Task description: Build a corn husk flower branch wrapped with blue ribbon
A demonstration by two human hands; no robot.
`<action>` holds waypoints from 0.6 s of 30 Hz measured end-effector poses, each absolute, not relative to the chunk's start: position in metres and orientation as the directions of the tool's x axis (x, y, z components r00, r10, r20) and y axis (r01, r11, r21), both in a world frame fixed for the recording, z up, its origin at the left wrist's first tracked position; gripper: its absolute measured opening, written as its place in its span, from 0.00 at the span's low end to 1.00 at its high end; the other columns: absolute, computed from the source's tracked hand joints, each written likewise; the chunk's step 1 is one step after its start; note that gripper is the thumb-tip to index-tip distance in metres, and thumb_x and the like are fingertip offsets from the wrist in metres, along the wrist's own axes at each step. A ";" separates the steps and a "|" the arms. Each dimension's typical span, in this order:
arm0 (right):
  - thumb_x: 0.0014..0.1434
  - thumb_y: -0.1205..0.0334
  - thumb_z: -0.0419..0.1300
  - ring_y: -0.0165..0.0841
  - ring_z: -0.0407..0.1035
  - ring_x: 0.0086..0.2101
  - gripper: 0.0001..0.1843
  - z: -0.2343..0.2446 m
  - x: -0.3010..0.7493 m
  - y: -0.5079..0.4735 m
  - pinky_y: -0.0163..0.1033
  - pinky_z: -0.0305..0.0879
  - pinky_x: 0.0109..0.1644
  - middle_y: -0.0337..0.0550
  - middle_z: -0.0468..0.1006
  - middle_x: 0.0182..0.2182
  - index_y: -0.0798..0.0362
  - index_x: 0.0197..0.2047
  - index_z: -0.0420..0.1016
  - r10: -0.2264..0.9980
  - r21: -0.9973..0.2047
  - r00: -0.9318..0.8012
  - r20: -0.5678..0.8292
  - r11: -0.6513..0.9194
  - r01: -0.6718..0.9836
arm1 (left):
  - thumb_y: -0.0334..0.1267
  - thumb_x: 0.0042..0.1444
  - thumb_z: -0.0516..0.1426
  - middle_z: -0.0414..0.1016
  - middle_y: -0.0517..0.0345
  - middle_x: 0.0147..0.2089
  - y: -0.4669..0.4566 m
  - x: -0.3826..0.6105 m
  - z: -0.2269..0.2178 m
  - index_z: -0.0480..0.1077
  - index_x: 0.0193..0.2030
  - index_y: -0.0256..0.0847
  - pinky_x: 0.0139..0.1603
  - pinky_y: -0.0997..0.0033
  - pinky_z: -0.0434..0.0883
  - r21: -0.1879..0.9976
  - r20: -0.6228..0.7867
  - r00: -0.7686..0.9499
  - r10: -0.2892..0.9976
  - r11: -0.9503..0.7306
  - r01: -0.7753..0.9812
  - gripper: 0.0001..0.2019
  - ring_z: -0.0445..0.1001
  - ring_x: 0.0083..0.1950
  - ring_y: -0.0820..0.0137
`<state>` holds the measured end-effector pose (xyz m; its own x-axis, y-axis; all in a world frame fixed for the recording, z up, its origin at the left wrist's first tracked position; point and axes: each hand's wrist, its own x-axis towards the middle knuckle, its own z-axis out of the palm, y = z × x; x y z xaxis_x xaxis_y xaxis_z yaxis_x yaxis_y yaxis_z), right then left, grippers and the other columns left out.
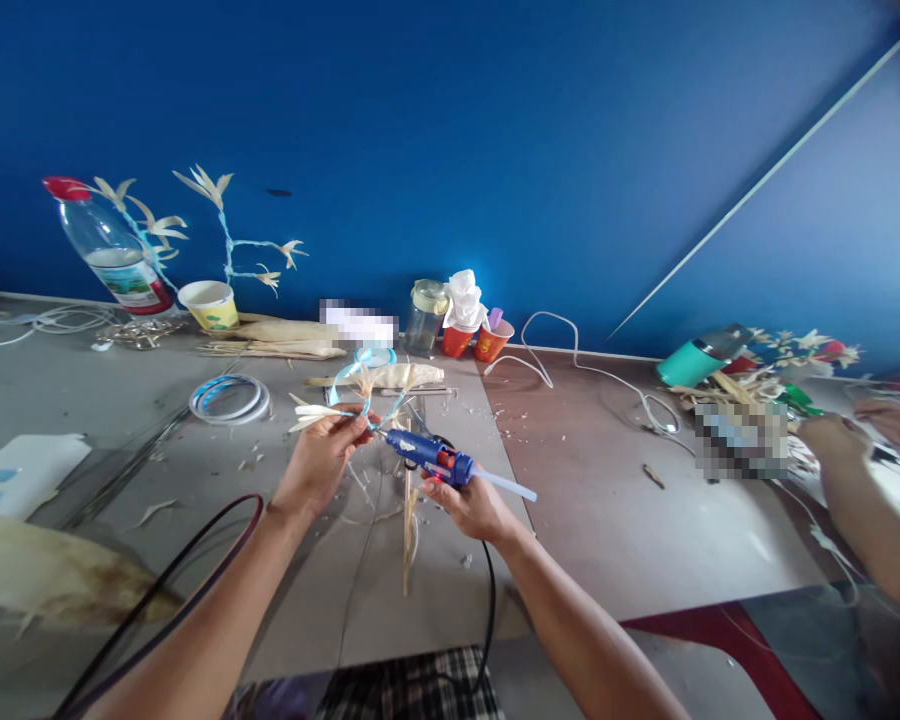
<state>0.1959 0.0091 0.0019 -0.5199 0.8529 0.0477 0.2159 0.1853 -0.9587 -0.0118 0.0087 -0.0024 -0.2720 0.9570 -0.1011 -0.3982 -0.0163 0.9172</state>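
Note:
My left hand (322, 455) is closed on a small craft piece (328, 410) of pale corn-husk petals bound to a light blue wire stem. My right hand (471, 503) grips a blue hot glue gun (431, 456) with a clear glue stick poking out of its back end. The gun's nozzle points left, almost touching the stem by my left fingers. Its black cord (487, 600) runs down toward me. Both hands hover above the grey tabletop (607, 500).
A plastic bottle (112, 250), a paper cup (210, 303) and a finished husk branch (229, 230) stand at back left. Tape rings (229, 398), husks (270, 335), a jar (426, 315) and red cups (476, 340) lie behind. Another person's arms (862, 490) work at right.

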 end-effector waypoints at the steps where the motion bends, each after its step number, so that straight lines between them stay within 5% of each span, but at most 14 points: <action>1: 0.53 0.48 0.59 0.29 0.62 0.24 0.16 0.002 0.196 0.009 0.35 0.62 0.29 0.40 0.71 0.24 0.54 0.31 0.67 0.851 -0.957 -0.523 0.051 0.192 0.218 | 0.43 0.40 0.68 0.77 0.54 0.35 0.009 -0.012 -0.002 0.75 0.35 0.38 0.40 0.68 0.67 0.917 -0.100 -0.271 0.957 -0.017 -0.400 0.16 0.70 0.33 0.71; 18: 0.51 0.48 0.61 0.30 0.64 0.25 0.16 0.005 0.196 0.008 0.35 0.62 0.29 0.40 0.72 0.24 0.52 0.29 0.66 0.871 -0.954 -0.492 -0.017 0.133 0.270 | 0.43 0.40 0.67 0.78 0.53 0.35 0.010 -0.012 -0.003 0.76 0.34 0.40 0.40 0.68 0.67 0.919 -0.086 -0.295 0.951 -0.039 -0.393 0.14 0.71 0.33 0.68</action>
<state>0.1961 0.0082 0.0050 -0.4916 0.8706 -0.0172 0.2697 0.1335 -0.9537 -0.0125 0.0098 -0.0034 -0.2955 0.9514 -0.0864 -0.3935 -0.0388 0.9185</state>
